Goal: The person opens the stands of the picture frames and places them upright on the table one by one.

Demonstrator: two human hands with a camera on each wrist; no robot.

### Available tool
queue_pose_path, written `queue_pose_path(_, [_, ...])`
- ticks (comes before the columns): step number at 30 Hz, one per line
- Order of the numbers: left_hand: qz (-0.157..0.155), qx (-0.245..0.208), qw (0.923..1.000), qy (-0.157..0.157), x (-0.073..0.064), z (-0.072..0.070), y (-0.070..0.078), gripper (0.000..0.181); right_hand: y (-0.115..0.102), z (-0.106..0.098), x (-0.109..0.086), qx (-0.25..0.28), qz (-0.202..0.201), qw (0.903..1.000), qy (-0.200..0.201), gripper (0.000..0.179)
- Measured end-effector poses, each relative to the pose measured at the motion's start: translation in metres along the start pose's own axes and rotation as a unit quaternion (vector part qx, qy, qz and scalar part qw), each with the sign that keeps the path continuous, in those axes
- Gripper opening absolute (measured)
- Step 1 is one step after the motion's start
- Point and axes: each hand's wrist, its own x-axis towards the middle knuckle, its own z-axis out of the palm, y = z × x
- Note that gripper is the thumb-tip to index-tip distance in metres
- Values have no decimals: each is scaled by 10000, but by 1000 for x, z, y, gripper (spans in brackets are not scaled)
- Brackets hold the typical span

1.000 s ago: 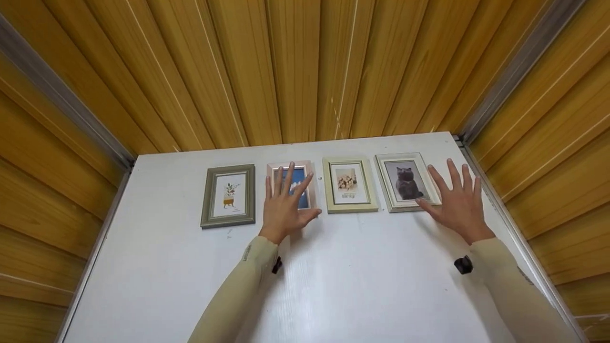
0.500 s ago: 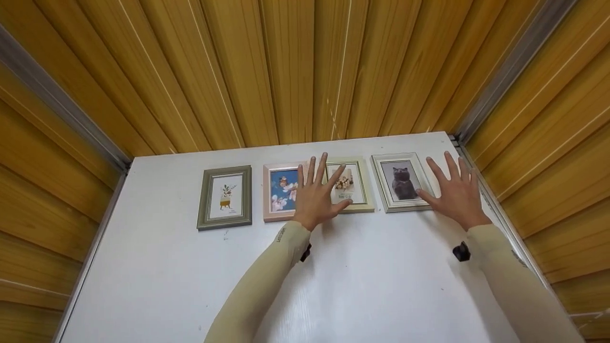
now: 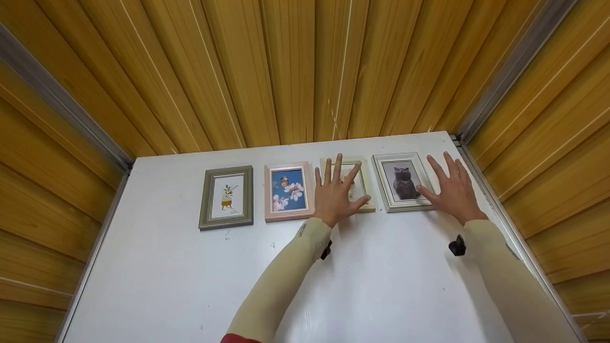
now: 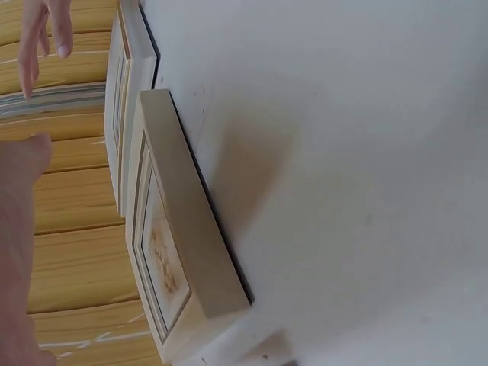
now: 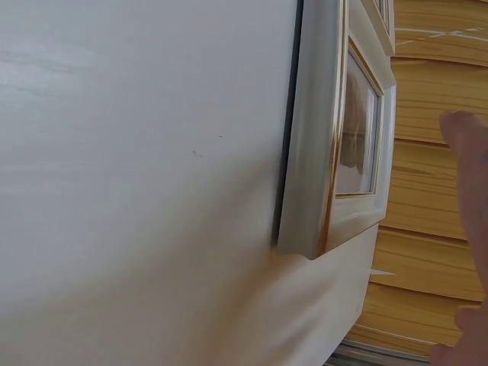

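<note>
My left hand (image 3: 336,195) is held up with its fingers spread in front of a pale yellow-green picture frame (image 3: 366,178), covering much of its picture. The left wrist view shows a gap between that hand and the frame (image 4: 183,206). Fingers spread too, my right hand (image 3: 452,195) is at the right side of a white picture frame (image 3: 402,183) with a grey cat picture. Its thumb tip overlaps that frame in the head view. In the right wrist view the hand (image 5: 473,198) stands off from the white frame (image 5: 305,152). Neither hand holds anything.
Further left on the white board (image 3: 167,276) are a pink picture frame (image 3: 288,190) with blossoms and a grey-green one (image 3: 226,200) with a potted plant. Yellow wood-look panels (image 3: 295,71) and metal edge strips (image 3: 519,71) surround the board.
My left hand has moved right, from in front of the pink frame to in front of the pale yellow-green one. The right hand has shifted slightly upward. The frames have stayed in place.
</note>
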Motion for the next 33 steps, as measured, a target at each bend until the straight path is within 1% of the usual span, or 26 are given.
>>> queue_pose_path(2, [-123, -25, 9998, -144, 4, 3, 9, 95, 0, 1, 2, 105, 60, 9999, -66, 88])
queue_pose_path(5, [-250, -196, 9989, -343, 11, 8, 26, 98, 1, 3, 5, 190, 170, 9996, -128, 88])
queue_pose_path(7, [-291, -291, 9982, -437, 14, 11, 36, 99, 3, 5, 7, 210, 242, 9994, -131, 88])
queue_pose_path(9, [-308, -374, 9977, -465, 16, 14, 45, 101, 4, 7, 9, 226, 303, 9992, -121, 88])
queue_pose_path(15, [-368, -312, 9978, -451, 18, 25, 60, 104, 5, 14, 12, 225, 469, 9985, -193, 88])
queue_pose_path(18, [-499, -520, 9963, -466, 20, 28, 66, 104, 5, 16, 12, 288, 555, 9976, -280, 88])
queue_pose_path(22, [-718, -1077, 9902, -519, 23, 28, 73, 104, 3, 20, 13, 396, 663, 9961, -427, 86])
queue_pose_path(27, [-923, -1845, 9765, -624, 25, 28, 84, 103, 1, 21, 16, 456, 740, 9948, -538, 82])
queue_pose_path(30, [-992, -1992, 9722, -721, 25, 28, 92, 102, -1, 20, 17, 455, 790, 9939, -628, 80])
queue_pose_path(33, [-945, -1990, 9734, -633, 25, 26, 99, 98, -1, 19, 17, 446, 842, 9928, -726, 78])
